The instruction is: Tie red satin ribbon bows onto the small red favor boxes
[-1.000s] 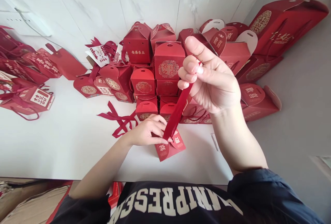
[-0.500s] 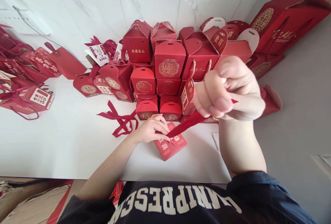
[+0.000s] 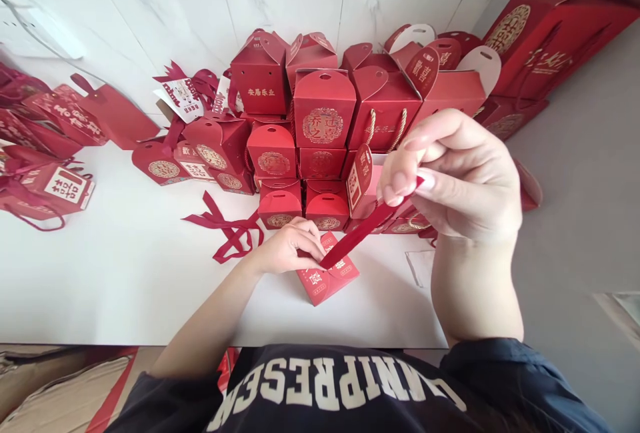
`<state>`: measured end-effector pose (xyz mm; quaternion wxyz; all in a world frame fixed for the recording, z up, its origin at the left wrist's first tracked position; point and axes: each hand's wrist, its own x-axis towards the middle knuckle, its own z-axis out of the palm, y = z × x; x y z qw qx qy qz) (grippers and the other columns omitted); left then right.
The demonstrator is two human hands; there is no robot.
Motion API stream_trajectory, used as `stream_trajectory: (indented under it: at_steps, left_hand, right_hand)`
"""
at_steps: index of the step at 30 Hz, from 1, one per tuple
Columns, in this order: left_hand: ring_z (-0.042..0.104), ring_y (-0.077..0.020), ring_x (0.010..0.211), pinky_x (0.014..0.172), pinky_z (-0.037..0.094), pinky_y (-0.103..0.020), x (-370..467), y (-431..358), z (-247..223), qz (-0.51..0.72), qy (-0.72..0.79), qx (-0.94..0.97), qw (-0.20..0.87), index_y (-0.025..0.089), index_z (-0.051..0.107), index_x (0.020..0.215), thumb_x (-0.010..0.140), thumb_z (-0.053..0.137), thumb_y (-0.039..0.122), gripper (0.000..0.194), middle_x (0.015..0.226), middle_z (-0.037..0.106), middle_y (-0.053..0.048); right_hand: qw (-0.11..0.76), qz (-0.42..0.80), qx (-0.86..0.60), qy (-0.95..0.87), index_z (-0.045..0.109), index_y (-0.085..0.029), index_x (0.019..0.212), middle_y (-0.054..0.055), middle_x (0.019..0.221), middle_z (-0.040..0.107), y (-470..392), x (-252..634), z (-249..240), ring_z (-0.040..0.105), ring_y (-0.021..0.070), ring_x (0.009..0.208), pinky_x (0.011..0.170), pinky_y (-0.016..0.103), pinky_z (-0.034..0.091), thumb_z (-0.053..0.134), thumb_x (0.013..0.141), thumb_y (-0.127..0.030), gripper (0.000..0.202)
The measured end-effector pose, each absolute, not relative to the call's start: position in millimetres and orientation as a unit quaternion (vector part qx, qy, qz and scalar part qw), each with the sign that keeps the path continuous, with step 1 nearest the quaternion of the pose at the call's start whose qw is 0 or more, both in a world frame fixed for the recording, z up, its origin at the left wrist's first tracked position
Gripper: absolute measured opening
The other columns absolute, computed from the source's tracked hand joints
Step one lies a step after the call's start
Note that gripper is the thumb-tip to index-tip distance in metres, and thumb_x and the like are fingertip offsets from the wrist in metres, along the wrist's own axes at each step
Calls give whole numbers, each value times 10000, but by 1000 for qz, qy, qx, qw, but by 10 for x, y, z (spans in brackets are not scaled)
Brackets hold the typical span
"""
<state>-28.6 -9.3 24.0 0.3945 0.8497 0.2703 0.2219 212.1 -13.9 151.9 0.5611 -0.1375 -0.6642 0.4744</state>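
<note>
A small red gift box point(image 3: 336, 281) with gold characters lies on the white table, its curved top flaps folded over. My left hand point(image 3: 295, 246) rests on the box's left side, thumb and fingers closed at the lower end of a dark red ribbon point(image 3: 355, 231). Taut, the ribbon rises from the box top towards the upper right. Its upper end is pinched between thumb and forefinger of my right hand point(image 3: 457, 183), raised well above the table near the camera. The fingertips of my left hand partly hide where ribbon and box meet.
Stacked red gift boxes point(image 3: 324, 113) stand behind, against the tiled wall. A loose ribbon point(image 3: 225, 223) lies left of my left hand. More boxes and bags point(image 3: 65, 186) fill the far left, and a large red box point(image 3: 560, 53) stands at the right.
My right hand has turned and its fingers have spread out more, still pinching the ribbon. My left hand stays at the box. The whole view has shifted slightly.
</note>
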Motion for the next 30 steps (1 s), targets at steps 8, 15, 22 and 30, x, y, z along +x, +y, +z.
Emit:
stream_trajectory:
  at_steps: [8,15,22,30]
  left_hand:
    - [570,-175,852,802,452,-288,-185,-174,343,200,227,862,407,218,801,880,868,677,251,128,815,759,-41]
    - [557,-167,748,762,452,-300,-227,-70,120,265,203,840,428,217,812,820,784,765,316,116,740,759,-55]
    - [636,-199,913,843,495,-300,-242,-131,165,255,259,802,475,196,808,823,807,741,345,165,828,750,-72]
    - [654,-167,789,743,517,-266,-248,-132,131,254,254,772,525,171,795,820,788,755,347,183,828,708,-60]
  right_hand:
    - [551,480,-65,-680,672,-210,1060,-21,789,700,-123,1938,1544,647,125,635,612,281,587,647,878,-116,206]
    - [560,464,-85,-682,688,-323,1029,-44,762,707,-189,1876,1563,650,145,584,592,276,578,679,864,-186,214]
    - [499,236,-264,-791,613,-201,1138,74,1148,671,27,1512,1365,636,211,1075,945,405,525,477,972,-171,217]
    - [334,229,-432,-806,585,-193,827,-1,726,582,-486,1955,1041,536,133,654,626,265,422,473,999,-342,254]
